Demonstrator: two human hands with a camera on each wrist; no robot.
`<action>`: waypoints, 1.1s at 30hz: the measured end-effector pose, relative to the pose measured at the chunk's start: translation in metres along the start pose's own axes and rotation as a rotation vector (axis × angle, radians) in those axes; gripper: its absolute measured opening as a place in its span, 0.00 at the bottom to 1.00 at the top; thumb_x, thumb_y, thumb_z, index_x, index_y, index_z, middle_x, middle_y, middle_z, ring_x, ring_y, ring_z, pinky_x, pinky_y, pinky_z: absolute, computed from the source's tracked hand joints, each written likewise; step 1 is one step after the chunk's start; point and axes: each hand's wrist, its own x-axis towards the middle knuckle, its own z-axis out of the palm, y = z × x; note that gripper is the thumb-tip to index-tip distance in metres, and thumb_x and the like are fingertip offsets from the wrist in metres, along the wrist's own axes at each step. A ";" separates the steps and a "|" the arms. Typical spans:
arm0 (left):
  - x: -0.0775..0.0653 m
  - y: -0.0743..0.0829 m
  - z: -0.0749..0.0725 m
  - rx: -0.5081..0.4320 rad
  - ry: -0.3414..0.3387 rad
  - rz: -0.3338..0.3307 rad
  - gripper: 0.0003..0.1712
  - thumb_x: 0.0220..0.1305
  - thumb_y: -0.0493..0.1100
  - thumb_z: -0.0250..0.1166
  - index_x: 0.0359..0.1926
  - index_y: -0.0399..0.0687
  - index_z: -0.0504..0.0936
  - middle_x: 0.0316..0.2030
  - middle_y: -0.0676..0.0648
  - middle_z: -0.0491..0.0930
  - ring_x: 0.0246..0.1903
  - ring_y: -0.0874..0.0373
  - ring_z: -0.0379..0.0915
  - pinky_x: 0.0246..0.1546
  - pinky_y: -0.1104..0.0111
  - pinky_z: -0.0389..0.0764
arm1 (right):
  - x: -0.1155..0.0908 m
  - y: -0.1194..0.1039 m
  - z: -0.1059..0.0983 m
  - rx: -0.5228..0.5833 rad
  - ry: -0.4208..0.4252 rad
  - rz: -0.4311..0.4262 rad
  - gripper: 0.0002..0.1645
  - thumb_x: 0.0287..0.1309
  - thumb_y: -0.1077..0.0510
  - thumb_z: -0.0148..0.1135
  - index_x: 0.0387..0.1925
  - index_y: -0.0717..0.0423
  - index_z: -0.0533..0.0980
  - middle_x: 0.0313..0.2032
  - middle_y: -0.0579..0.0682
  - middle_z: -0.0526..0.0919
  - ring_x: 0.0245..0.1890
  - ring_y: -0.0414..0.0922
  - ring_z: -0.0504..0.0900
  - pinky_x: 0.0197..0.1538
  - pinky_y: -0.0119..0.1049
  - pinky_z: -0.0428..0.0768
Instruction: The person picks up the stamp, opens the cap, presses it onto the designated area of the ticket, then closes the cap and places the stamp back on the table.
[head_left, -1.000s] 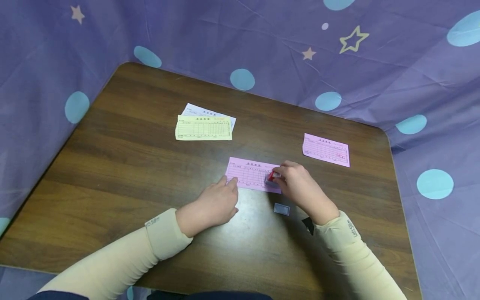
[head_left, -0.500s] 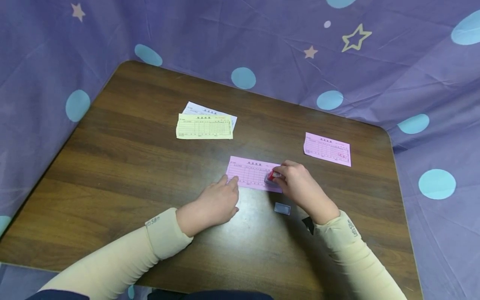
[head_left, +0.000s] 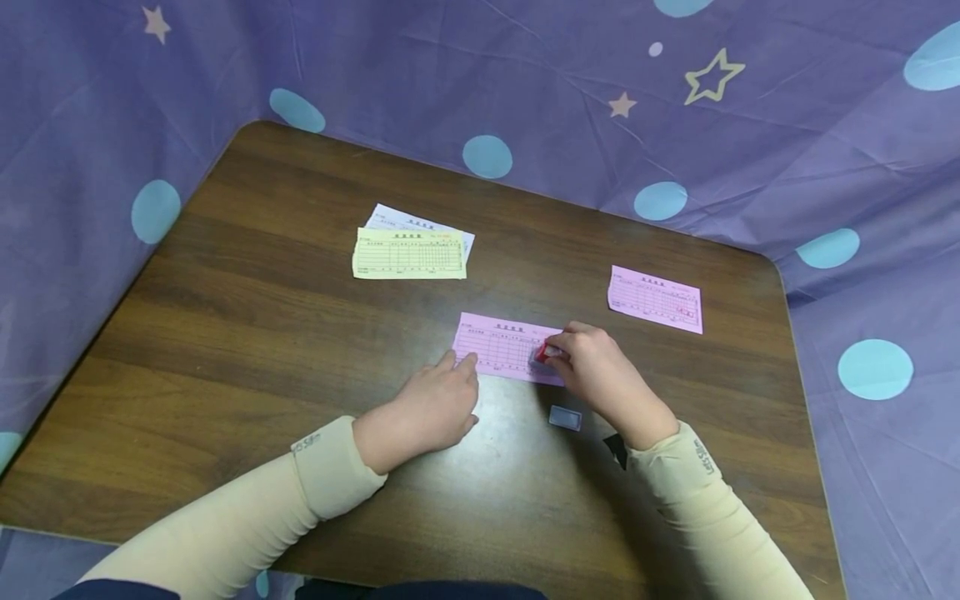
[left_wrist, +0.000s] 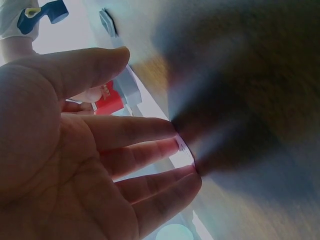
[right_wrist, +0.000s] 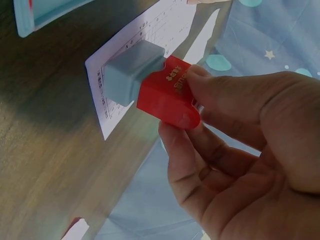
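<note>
A pink receipt slip [head_left: 495,346] printed with a grid lies at the middle of the table. My left hand [head_left: 438,404] rests its straight fingertips on the slip's lower left edge; the left wrist view shows the fingers [left_wrist: 150,135] extended. At the slip's right end my right hand [head_left: 603,371] pinches a self-inking stamp by its red top [right_wrist: 167,92], between thumb and fingers. The stamp's grey base [right_wrist: 132,72] stands on the slip and hides part of the print. Just below the slip lies the small grey stamp cap [head_left: 565,417].
A yellow slip [head_left: 408,254] overlaps a white slip [head_left: 397,218] at the back left. Toward the right lies another pink slip [head_left: 652,296] with a red mark at its lower right. Purple patterned cloth [head_left: 390,83] surrounds the wooden table [head_left: 247,333].
The hands, stamp and slips hold nearly the same places. The whole head view has shifted very slightly.
</note>
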 end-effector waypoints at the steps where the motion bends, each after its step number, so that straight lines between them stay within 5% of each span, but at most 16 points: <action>1: 0.000 0.000 0.000 0.001 0.001 0.000 0.36 0.66 0.53 0.69 0.60 0.23 0.77 0.67 0.30 0.69 0.64 0.31 0.65 0.56 0.46 0.76 | 0.000 0.000 0.000 -0.007 0.000 0.000 0.07 0.52 0.71 0.74 0.35 0.65 0.86 0.29 0.53 0.80 0.26 0.46 0.79 0.33 0.44 0.80; 15: -0.002 0.002 0.001 0.012 -0.005 -0.008 0.36 0.66 0.53 0.69 0.58 0.24 0.78 0.66 0.31 0.69 0.64 0.31 0.66 0.55 0.47 0.77 | 0.000 -0.003 0.005 -0.022 -0.011 -0.015 0.05 0.52 0.72 0.73 0.32 0.64 0.84 0.25 0.51 0.76 0.24 0.46 0.74 0.29 0.41 0.77; 26: 0.001 0.003 0.000 0.009 -0.023 -0.013 0.37 0.67 0.53 0.69 0.61 0.24 0.76 0.67 0.31 0.68 0.65 0.32 0.64 0.58 0.46 0.74 | -0.020 0.003 -0.041 0.076 0.201 0.063 0.11 0.54 0.70 0.74 0.40 0.67 0.84 0.32 0.53 0.80 0.30 0.49 0.79 0.33 0.44 0.80; 33: 0.002 0.003 -0.001 0.007 -0.025 -0.026 0.37 0.67 0.53 0.69 0.61 0.24 0.76 0.68 0.32 0.68 0.66 0.32 0.64 0.59 0.46 0.74 | -0.027 0.009 -0.046 0.069 0.188 0.101 0.11 0.54 0.70 0.74 0.41 0.66 0.84 0.32 0.54 0.80 0.30 0.49 0.79 0.34 0.45 0.80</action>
